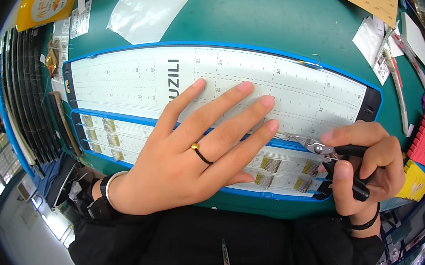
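Note:
My left hand point(196, 141) lies spread over the middle of an open blue-edged case point(226, 46), its fingertips on the white printed lid panel point(298, 103). It wears a dark beaded ring with a gold bead. My right hand point(383, 155), at the case's right side, is closed around small pliers point(317, 147) with black handles. Their metal jaws point left along the hinge line, beside my left little finger; anything pinched in them is too small to make out. In the case's near half sit bundled fishing hooks point(270, 164) in rows, partly hidden by my left hand.
A metal hook point(314, 62) sits on the lid's far edge. Beyond the case lies a clear plastic bag point(150, 7) on the green mat point(256, 13). A yellow packet point(44, 6) and dark upright panels point(27, 97) stand left. Red point(424, 139) and yellow point(414, 182) pieces lie right.

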`<state>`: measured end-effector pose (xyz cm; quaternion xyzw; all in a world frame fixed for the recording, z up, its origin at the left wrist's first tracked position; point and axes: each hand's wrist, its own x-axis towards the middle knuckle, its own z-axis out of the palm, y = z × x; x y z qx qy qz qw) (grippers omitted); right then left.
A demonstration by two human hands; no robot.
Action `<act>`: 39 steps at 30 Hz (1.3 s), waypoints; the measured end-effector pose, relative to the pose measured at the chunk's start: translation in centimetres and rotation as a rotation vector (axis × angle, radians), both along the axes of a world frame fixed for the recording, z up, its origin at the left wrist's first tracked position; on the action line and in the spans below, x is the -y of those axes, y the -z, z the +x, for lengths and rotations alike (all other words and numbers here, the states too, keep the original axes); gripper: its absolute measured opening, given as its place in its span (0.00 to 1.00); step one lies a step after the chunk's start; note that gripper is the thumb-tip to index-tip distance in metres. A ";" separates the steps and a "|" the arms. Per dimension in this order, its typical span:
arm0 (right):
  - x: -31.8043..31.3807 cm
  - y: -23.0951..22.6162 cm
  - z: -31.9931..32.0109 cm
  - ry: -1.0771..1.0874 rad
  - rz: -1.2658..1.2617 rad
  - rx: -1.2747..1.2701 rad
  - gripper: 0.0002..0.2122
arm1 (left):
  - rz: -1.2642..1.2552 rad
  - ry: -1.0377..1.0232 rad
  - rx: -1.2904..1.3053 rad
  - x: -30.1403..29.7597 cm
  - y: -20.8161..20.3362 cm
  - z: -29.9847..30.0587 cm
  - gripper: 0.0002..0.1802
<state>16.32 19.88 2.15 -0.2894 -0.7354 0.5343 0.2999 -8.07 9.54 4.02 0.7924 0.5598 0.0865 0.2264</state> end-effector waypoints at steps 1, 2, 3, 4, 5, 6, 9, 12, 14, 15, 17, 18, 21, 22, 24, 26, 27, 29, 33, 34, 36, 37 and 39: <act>-0.1 0.0 -0.1 -0.013 0.007 0.005 0.15 | -0.003 0.008 -0.010 0.2 0.1 0.0 0.32; -0.2 -0.1 -0.1 -0.025 0.014 0.011 0.15 | -0.007 0.017 -0.021 0.4 0.2 -0.1 0.32; -0.2 0.0 -0.2 -0.038 0.021 0.016 0.16 | 0.002 0.026 -0.034 0.5 0.5 -0.1 0.32; -0.3 -0.1 -0.3 -0.044 0.029 0.018 0.16 | 0.013 0.037 -0.049 0.6 0.8 -0.2 0.32; -0.3 -0.1 -0.3 -0.049 0.023 0.024 0.16 | 0.025 0.048 -0.063 0.7 0.9 -0.3 0.32; -0.4 -0.2 -0.2 -0.055 0.018 0.030 0.16 | 0.014 0.048 -0.057 0.6 0.8 -0.3 0.32; -0.2 -0.3 -0.1 -0.083 0.007 0.074 0.13 | -0.014 0.034 -0.043 0.5 0.6 -0.3 0.33; 0.1 -0.4 -0.2 -0.075 0.008 0.112 0.12 | -0.033 0.009 -0.036 0.8 0.9 -0.2 0.34; 0.2 -0.6 -0.2 -0.055 0.005 0.126 0.12 | -0.047 -0.006 -0.034 0.8 0.8 -0.2 0.35; 0.3 -0.7 -0.3 -0.045 -0.001 0.132 0.12 | -0.048 -0.010 -0.031 0.8 0.8 -0.1 0.35; 0.4 -0.7 -0.3 -0.034 -0.005 0.138 0.12 | -0.051 -0.022 -0.030 0.8 0.8 -0.1 0.37; 0.5 -0.7 -0.3 -0.029 -0.002 0.141 0.12 | -0.051 -0.025 -0.028 0.9 0.8 -0.1 0.37; 0.6 -0.7 -0.3 -0.018 -0.006 0.138 0.12 | -0.046 -0.026 -0.028 0.9 0.9 0.0 0.36; 0.6 -0.7 -0.3 -0.035 0.004 0.135 0.12 | -0.044 -0.026 -0.034 0.9 0.9 0.0 0.36; 0.3 -0.6 -0.2 -0.084 0.038 0.128 0.13 | -0.031 -0.018 -0.038 1.0 0.8 0.0 0.36; 0.2 -0.4 -0.2 -0.110 0.056 0.124 0.13 | -0.011 -0.001 -0.032 0.9 1.0 -0.1 0.35; 0.2 -0.3 -0.3 -0.103 0.051 0.122 0.13 | -0.002 0.006 -0.028 0.9 1.1 -0.1 0.35; 0.3 -0.3 -0.4 -0.084 0.036 0.130 0.13 | 0.019 0.013 -0.014 0.9 1.4 -0.3 0.33; 0.6 -0.4 -0.5 -0.039 0.001 0.134 0.13 | 0.046 0.015 0.012 0.8 1.3 -0.4 0.31; 0.7 -0.5 -0.4 -0.029 -0.006 0.135 0.13 | 0.051 0.010 0.022 0.8 1.4 -0.5 0.30; 0.7 -0.6 -0.3 -0.018 -0.012 0.152 0.13 | 0.053 0.006 0.032 0.8 1.4 -0.5 0.30; 0.7 -0.7 -0.3 -0.017 -0.011 0.170 0.13 | 0.052 0.007 0.034 0.8 1.3 -0.5 0.30; 0.6 -0.8 -0.2 -0.034 0.014 0.186 0.13 | 0.055 0.008 0.041 0.8 1.3 -0.6 0.30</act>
